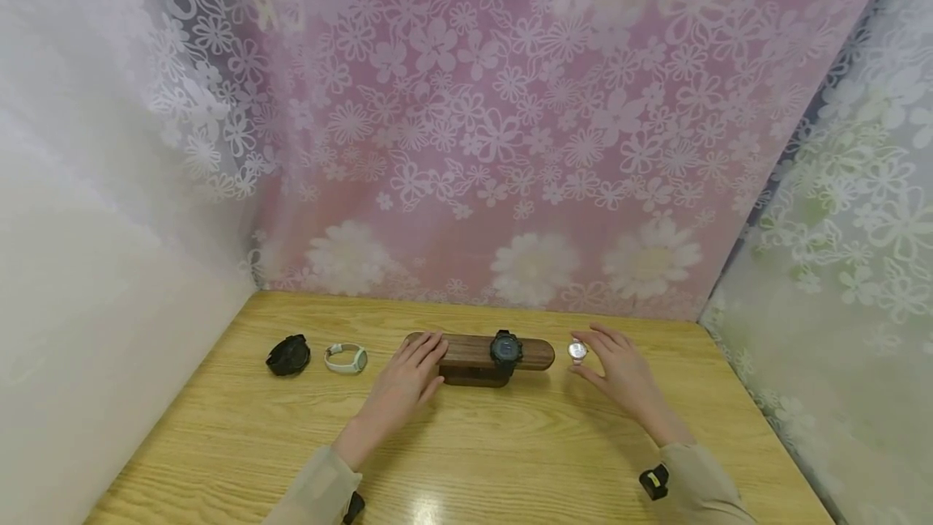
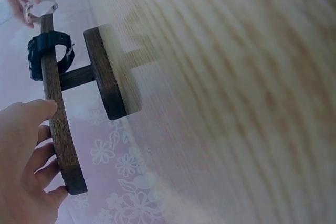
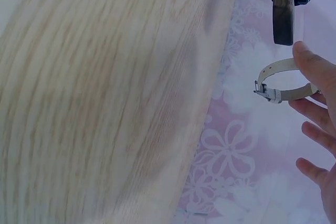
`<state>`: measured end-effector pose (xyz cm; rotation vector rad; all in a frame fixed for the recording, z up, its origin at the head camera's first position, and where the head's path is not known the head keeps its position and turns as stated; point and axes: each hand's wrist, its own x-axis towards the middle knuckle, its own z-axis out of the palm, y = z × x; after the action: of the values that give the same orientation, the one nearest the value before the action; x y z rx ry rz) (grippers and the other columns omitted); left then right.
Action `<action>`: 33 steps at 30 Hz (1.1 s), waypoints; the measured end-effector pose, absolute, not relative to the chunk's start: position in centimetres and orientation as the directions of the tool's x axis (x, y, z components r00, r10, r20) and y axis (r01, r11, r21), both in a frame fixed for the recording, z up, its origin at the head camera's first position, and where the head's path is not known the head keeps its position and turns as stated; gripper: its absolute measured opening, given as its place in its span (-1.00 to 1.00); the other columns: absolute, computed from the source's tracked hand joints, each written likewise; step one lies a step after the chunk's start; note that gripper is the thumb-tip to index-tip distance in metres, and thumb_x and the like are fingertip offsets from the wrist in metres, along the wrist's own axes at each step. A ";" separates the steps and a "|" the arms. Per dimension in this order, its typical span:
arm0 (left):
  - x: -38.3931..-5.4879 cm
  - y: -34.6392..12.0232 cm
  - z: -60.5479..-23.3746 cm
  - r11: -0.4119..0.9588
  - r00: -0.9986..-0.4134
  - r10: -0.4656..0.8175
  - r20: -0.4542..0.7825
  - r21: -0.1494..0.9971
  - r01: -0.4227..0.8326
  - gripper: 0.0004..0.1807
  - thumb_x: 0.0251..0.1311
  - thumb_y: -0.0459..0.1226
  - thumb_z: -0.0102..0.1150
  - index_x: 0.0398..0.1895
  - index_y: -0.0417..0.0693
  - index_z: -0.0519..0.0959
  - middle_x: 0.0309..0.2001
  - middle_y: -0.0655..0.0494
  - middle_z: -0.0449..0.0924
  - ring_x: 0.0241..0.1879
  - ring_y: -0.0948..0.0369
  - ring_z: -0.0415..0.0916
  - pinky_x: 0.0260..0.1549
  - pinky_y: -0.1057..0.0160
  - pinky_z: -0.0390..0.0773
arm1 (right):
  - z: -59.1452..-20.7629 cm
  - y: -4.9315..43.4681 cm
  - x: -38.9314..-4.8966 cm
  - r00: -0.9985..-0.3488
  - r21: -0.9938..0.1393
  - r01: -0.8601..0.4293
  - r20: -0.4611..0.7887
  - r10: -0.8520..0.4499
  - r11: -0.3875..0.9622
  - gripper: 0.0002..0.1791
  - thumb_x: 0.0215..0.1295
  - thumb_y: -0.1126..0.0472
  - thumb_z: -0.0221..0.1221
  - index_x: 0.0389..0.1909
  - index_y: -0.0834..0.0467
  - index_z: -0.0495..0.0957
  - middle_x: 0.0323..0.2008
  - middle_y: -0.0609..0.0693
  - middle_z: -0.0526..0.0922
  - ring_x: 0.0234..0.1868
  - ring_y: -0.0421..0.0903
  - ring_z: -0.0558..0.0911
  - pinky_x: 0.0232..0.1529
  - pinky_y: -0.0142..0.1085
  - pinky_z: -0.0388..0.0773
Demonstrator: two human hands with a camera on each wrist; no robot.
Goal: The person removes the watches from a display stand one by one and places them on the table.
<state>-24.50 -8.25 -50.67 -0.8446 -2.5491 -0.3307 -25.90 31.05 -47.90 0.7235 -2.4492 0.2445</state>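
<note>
A dark wooden watch stand (image 1: 466, 349) with a T-shaped post stands on the table. My left hand (image 1: 404, 379) grips the left end of its bar, thumb on one side and fingers on the other in the left wrist view. A black digital watch (image 1: 505, 349) is buckled around the bar, right of its middle. Just past the bar's right end, my right hand (image 1: 622, 371) pinches a small wristwatch (image 1: 577, 350) with a round pale dial between thumb and fingers. Its pale strap (image 3: 294, 94) is buckled into a loop, held above the table in the right wrist view.
On the left of the wooden table (image 1: 481, 452) lie a black watch (image 1: 288, 356) and a pale-strapped watch (image 1: 346, 358). A pink floral curtain (image 1: 466, 144) hangs behind the table's back edge, with pale sheets at both sides.
</note>
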 end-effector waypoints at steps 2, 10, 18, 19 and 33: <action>-24.5 -8.3 -50.6 0.788 -0.725 0.507 0.467 0.090 0.610 -0.37 0.41 -0.15 0.24 0.48 -0.13 0.37 0.48 -0.09 0.31 0.47 -0.03 0.26 0.46 -0.08 0.25 | -47.9 31.4 -25.9 -0.693 -0.008 -0.542 0.570 -0.442 0.840 -0.28 -0.02 0.08 0.55 0.21 0.21 0.59 0.06 0.21 0.69 0.18 0.27 0.56 0.17 0.29 0.47; -24.5 -8.3 -50.7 0.782 -0.724 0.503 0.472 0.107 0.613 -0.37 0.40 -0.16 0.25 0.47 -0.13 0.38 0.48 -0.09 0.31 0.47 -0.03 0.26 0.45 -0.09 0.25 | -47.4 33.0 -25.9 -0.682 0.037 -0.537 0.569 -0.459 0.843 -0.29 -0.03 0.06 0.54 0.19 0.20 0.60 -0.01 0.22 0.71 0.09 0.28 0.60 0.07 0.29 0.54; -24.6 -8.2 -50.9 0.778 -0.715 0.502 0.487 0.109 0.619 -0.37 0.38 -0.16 0.27 0.46 -0.13 0.39 0.46 -0.11 0.34 0.46 -0.03 0.28 0.45 -0.10 0.26 | -47.4 35.3 -26.4 -0.715 0.058 -0.504 0.532 -0.453 0.862 -0.28 0.01 0.01 0.52 0.20 0.21 0.59 -0.01 0.22 0.71 0.09 0.29 0.60 0.09 0.28 0.52; -24.6 -8.3 -50.8 0.777 -0.716 0.502 0.485 0.111 0.620 -0.37 0.38 -0.17 0.27 0.47 -0.13 0.39 0.46 -0.11 0.33 0.46 -0.03 0.28 0.45 -0.09 0.25 | -47.4 35.6 -26.5 -0.721 0.056 -0.500 0.527 -0.450 0.864 -0.28 0.00 0.02 0.52 0.20 0.22 0.59 -0.01 0.22 0.71 0.09 0.29 0.60 0.09 0.29 0.51; -24.4 -8.3 -50.6 0.779 -0.704 0.507 0.497 0.084 0.621 -0.37 0.37 -0.16 0.28 0.45 -0.15 0.40 0.45 -0.11 0.35 0.44 -0.04 0.30 0.44 -0.09 0.28 | -48.5 37.6 -26.9 -0.802 0.112 -0.454 0.381 -0.461 0.884 -0.37 0.03 0.09 0.53 0.15 0.19 0.63 -0.03 0.18 0.71 0.08 0.25 0.60 0.05 0.29 0.54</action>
<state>-24.38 -8.25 -50.58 -0.8482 -2.5171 -0.3398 -26.88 37.60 -48.54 0.6728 -2.6490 -0.0214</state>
